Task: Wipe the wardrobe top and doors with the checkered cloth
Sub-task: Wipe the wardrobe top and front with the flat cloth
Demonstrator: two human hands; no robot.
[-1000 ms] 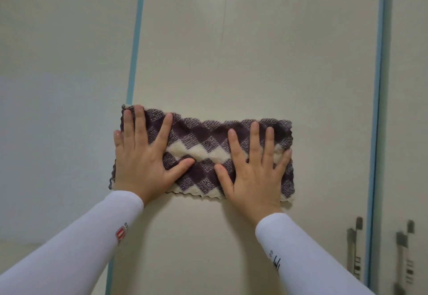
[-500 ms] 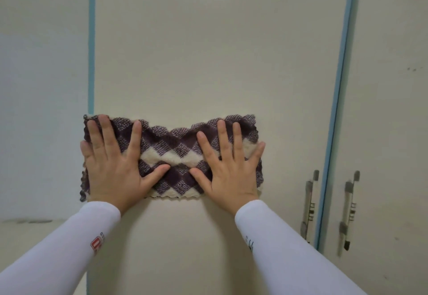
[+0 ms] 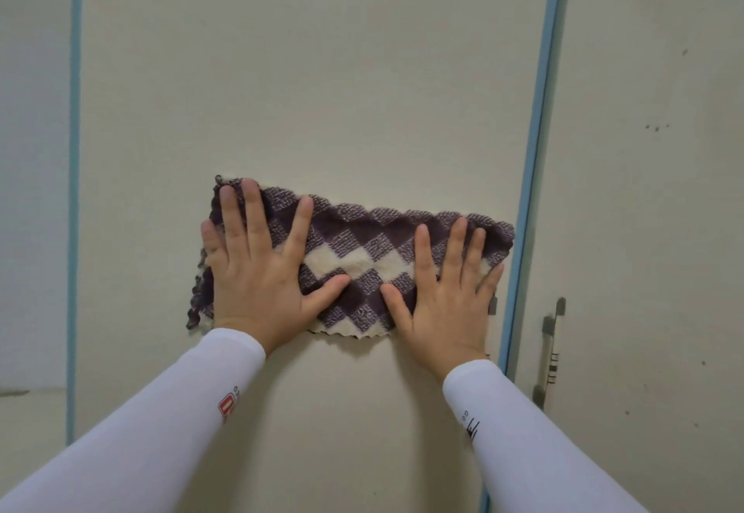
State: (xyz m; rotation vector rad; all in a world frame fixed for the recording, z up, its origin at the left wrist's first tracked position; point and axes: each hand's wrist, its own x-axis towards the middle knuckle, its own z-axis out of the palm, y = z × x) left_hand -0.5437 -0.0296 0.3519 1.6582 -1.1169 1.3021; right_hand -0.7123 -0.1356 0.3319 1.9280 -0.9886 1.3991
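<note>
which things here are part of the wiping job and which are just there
Part of the job:
checkered cloth
wardrobe door under the cloth
left hand and right hand, both flat on the cloth

Just there:
metal handle on the next door
blue edge strip

The checkered cloth [image 3: 362, 259] looks like nubby, plush terry with a scalloped hem, spread on the wardrobe door [image 3: 306, 89], whose cream face is smooth and matt. Right of the cloth, the blue edge strip [image 3: 537, 150] looks like plastic; beyond it, the handle [image 3: 550, 347] is dull grey metal.
</note>
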